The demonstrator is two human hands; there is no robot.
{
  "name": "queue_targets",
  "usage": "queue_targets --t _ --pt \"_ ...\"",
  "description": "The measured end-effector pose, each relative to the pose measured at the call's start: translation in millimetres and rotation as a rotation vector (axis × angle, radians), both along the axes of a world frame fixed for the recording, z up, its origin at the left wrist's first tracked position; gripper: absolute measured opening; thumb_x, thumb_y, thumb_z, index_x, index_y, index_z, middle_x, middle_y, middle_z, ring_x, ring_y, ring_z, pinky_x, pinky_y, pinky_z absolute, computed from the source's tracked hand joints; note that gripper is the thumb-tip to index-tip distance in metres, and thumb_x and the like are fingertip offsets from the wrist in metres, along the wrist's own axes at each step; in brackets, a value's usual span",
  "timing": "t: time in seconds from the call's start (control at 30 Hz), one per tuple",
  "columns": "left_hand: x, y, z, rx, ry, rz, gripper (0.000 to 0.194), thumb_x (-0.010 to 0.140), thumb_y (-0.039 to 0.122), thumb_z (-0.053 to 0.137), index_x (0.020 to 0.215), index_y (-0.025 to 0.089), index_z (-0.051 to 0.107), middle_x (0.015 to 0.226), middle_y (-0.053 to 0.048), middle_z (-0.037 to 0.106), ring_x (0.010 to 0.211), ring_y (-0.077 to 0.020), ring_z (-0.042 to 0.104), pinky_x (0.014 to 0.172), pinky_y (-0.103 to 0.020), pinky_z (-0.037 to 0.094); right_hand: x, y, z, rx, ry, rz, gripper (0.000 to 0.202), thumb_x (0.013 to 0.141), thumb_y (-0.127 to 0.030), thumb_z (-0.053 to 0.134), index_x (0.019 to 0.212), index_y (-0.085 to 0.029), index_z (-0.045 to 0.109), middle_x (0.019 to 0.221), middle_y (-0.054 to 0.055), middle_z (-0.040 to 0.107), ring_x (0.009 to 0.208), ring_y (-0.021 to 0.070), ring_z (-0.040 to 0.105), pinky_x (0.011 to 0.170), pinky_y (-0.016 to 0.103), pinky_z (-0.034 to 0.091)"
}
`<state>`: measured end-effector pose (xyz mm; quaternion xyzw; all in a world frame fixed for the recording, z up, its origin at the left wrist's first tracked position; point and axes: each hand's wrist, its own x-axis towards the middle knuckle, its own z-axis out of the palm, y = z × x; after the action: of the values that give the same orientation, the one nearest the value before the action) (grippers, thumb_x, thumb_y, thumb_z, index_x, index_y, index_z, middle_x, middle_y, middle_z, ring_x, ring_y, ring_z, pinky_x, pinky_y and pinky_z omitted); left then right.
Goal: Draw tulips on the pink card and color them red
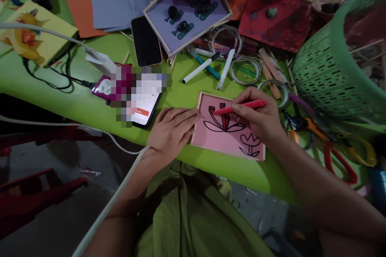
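Pink card [208, 141] lies near the tabletop's [175, 96] near edge, its long axis running left to right with the right end slanting closer to that edge, the stems of its outlined flowers pointing the same way. The left hand [173, 132] is spread flat, fingertips on the card's left rim; the right hand [259, 116] pinches a red pen [253, 104] whose tip points left at a flower head and which hides no more than a strip, while the hand itself covers the card's far right corner. Toward the tabletop's far edge, a purple tray [171, 42] holds dark figures [184, 28]; at the right end, a green basket [316, 64] holds sticks and bits too dim to name. Around these, left to right: a yellow block [57, 44], a lit phone [144, 119], a dark phone [146, 42], markers [199, 69], pale rings [233, 71], a red board [274, 18] and scissors [328, 160]. A white cable [120, 190] crosses the left forearm.
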<state>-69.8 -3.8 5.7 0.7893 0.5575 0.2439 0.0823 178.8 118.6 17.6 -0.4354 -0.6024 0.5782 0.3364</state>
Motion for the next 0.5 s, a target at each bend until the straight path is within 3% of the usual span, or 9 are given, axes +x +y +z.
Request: queue_targets --t 0.27,0.5 --pt "-0.3 -0.8 1.4 -0.038 0.013 0.005 0.038 0.111 0.025 0.052 0.145 0.026 0.068 0.146 -0.002 0.073 0.132 -0.0228 0.065 0.116 -0.044 0.048 -1.3 0.7 0.4 -0.017 0.039 -0.002 0.029 0.079 -0.042 0.091 0.078 -0.024 0.07 0.066 -0.002 0.065 0.052 0.0124 0.056 0.048 0.028 0.047" --pt "1.3 -0.7 1.2 -0.055 0.005 0.006 0.04 0.11 0.023 0.054 0.147 0.027 0.066 0.147 -0.002 0.072 0.134 -0.0232 0.065 0.118 -0.046 0.048 -3.2 -0.4 3.3 -0.034 0.043 -0.015 0.023 0.077 -0.034 0.09 0.076 -0.023 0.069 0.065 -0.002 0.066 0.051 0.0118 0.057 0.048 0.027 0.048"
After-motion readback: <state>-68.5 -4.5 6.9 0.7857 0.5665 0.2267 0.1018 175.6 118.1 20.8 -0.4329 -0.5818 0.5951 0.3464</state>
